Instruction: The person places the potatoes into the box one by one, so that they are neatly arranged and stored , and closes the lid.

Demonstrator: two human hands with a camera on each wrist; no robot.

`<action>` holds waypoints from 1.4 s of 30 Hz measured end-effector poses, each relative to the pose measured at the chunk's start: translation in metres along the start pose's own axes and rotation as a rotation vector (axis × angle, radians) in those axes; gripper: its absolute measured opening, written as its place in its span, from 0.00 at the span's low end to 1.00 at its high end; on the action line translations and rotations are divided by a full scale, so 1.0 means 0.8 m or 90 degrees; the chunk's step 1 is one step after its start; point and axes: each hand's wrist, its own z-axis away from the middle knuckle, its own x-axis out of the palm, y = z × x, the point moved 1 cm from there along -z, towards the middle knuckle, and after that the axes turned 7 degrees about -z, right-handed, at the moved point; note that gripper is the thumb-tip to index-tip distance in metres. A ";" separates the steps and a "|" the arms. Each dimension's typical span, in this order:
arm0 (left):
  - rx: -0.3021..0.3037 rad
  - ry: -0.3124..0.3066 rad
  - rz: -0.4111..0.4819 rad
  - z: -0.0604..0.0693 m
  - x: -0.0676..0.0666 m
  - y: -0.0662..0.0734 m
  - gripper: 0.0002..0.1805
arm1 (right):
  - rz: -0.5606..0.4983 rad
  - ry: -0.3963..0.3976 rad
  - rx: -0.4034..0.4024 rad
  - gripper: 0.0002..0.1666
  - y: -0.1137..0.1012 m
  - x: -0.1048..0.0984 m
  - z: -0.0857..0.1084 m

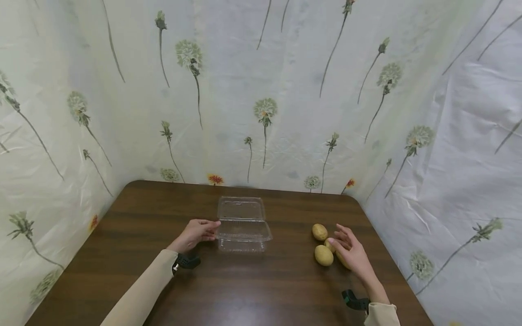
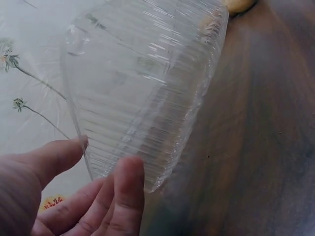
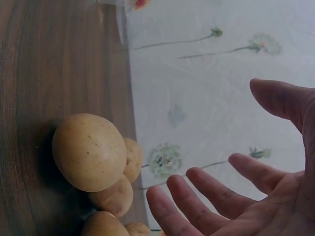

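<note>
A clear plastic clamshell container (image 1: 244, 229) stands unfolded on the table, its lid (image 1: 241, 208) tipped back at the far side. My left hand (image 1: 196, 233) holds the container's left edge. In the left wrist view the thumb (image 2: 64, 155) lies at one side of the rim and the fingers at the other. To the right, several potatoes lie in a cluster, among them a near one (image 1: 324, 256) and a far one (image 1: 320, 232). My right hand (image 1: 354, 256) hovers over the cluster and partly hides it. Its fingers are spread, with nothing held, beside a large potato (image 3: 89, 152) in the right wrist view.
The dark wooden table (image 1: 183, 290) bears everything. A flower-printed curtain (image 1: 228, 113) hangs behind its far edge and along both sides. Bare tabletop lies between the container and the potatoes. Each wrist wears a black strap, such as the left one (image 1: 187, 261).
</note>
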 end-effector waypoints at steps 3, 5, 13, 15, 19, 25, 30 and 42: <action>-0.004 0.002 0.007 0.000 0.000 -0.001 0.27 | 0.004 0.006 -0.009 0.42 0.001 0.001 -0.001; -0.002 0.002 0.010 0.001 0.000 -0.001 0.27 | 0.009 0.010 -0.011 0.41 0.001 0.002 -0.001; -0.001 0.012 0.024 0.004 0.003 -0.008 0.22 | -0.019 0.001 0.020 0.44 0.003 0.007 0.000; 0.001 0.015 0.025 0.004 0.004 -0.011 0.22 | -0.024 0.002 0.016 0.44 0.003 0.009 0.001; 0.007 0.020 0.037 0.005 0.005 -0.018 0.22 | -0.019 0.002 0.010 0.42 0.004 0.011 0.000; 0.030 0.004 0.069 0.009 0.007 -0.028 0.22 | -0.010 0.006 0.012 0.42 0.006 0.014 -0.002; 0.038 -0.016 0.080 0.010 0.009 -0.036 0.26 | -0.010 0.013 0.011 0.41 0.010 0.015 -0.002; 0.044 -0.025 0.123 0.006 0.010 -0.045 0.27 | -0.003 0.012 0.030 0.42 0.011 0.017 -0.003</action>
